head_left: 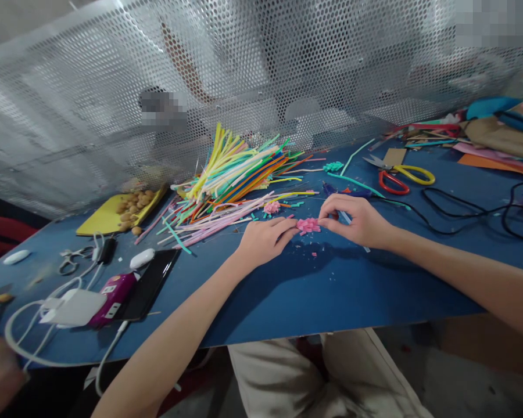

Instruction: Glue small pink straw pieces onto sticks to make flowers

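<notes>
A small pink cluster of short pieces (309, 226) is held between my two hands, above the blue table. My left hand (268, 238) pinches its left end with thumb and fingers together. At its right end, the thumb and index finger of my right hand (353, 219) are closed on it. Tiny pink scraps lie on the table just below. Behind my left hand rests a second, lighter pink cluster (271, 206), and a teal cluster (332, 166) lies farther back.
Colourful sticks (239, 174) are heaped behind my hands. Red-and-yellow-handled scissors (396, 175) and black cable lie right. At left are a phone (150, 284), white charger (76, 306), small scissors and a yellow sheet (98, 217) with brown balls. Another person's hand (0, 366) shows at far left.
</notes>
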The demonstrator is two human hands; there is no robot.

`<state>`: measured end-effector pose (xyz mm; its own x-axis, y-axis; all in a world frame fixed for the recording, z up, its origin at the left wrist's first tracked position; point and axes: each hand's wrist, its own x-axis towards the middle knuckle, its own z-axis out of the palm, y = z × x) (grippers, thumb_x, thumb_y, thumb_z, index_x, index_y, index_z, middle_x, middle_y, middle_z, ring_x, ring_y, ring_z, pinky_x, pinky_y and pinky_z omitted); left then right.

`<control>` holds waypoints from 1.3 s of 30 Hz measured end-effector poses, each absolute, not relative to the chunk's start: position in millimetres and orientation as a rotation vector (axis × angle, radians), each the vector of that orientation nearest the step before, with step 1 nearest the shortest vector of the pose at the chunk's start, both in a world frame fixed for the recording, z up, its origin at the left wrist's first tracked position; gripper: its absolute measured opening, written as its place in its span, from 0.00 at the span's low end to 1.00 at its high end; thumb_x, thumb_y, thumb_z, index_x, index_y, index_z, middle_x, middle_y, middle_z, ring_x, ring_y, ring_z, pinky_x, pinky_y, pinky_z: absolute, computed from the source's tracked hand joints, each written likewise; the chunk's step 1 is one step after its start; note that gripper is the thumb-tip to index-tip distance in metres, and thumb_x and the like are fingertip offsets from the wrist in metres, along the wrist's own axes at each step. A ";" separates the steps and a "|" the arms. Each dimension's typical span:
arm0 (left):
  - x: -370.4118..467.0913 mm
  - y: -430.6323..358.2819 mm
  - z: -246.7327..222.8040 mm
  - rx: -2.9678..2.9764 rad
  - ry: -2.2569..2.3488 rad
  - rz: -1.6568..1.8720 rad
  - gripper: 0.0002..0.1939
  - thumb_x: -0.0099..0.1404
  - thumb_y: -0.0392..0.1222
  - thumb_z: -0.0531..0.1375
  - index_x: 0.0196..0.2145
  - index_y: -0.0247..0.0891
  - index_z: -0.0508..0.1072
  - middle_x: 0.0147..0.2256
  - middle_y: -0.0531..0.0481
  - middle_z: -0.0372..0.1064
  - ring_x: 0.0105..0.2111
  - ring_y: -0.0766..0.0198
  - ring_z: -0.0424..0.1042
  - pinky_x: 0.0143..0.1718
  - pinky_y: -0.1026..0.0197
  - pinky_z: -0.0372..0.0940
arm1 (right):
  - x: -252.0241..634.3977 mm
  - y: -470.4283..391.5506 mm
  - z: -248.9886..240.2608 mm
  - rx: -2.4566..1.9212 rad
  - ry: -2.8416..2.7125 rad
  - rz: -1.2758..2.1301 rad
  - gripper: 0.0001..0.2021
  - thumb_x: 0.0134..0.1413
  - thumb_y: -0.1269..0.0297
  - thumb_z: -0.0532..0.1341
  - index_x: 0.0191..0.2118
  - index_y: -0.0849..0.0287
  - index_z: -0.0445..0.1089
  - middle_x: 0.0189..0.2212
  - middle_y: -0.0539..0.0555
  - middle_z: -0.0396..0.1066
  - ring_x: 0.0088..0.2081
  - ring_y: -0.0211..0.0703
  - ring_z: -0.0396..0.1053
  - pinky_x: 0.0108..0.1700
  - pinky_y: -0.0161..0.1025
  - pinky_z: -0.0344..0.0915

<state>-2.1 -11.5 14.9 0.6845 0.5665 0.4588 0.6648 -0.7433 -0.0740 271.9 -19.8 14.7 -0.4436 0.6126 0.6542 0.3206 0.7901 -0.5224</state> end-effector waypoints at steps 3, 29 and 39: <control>-2.8 -10.7 14.2 -2.669 -0.971 -0.619 0.17 0.78 0.50 0.53 0.51 0.45 0.79 0.46 0.50 0.81 0.40 0.66 0.81 0.32 0.68 0.65 | 271.4 -21.0 14.9 -0.724 -2.093 0.376 0.06 0.65 0.62 0.64 0.36 0.57 0.73 0.34 0.52 0.75 0.33 0.40 0.68 0.41 0.41 0.67; -4.7 -11.9 20.4 -2.720 -0.748 -0.592 0.17 0.79 0.50 0.52 0.48 0.46 0.80 0.38 0.53 0.82 0.32 0.69 0.79 0.25 0.63 0.57 | 281.1 -19.8 28.2 -0.495 -2.288 -0.195 0.06 0.67 0.65 0.62 0.39 0.54 0.77 0.38 0.53 0.77 0.38 0.42 0.72 0.42 0.43 0.59; -5.8 -11.0 18.3 -2.735 -0.881 -0.560 0.18 0.78 0.51 0.51 0.48 0.48 0.80 0.41 0.52 0.82 0.33 0.66 0.80 0.27 0.64 0.60 | 282.4 -21.0 25.5 -0.636 -2.178 -0.006 0.02 0.63 0.66 0.63 0.39 0.53 0.74 0.39 0.53 0.77 0.41 0.47 0.73 0.46 0.47 0.63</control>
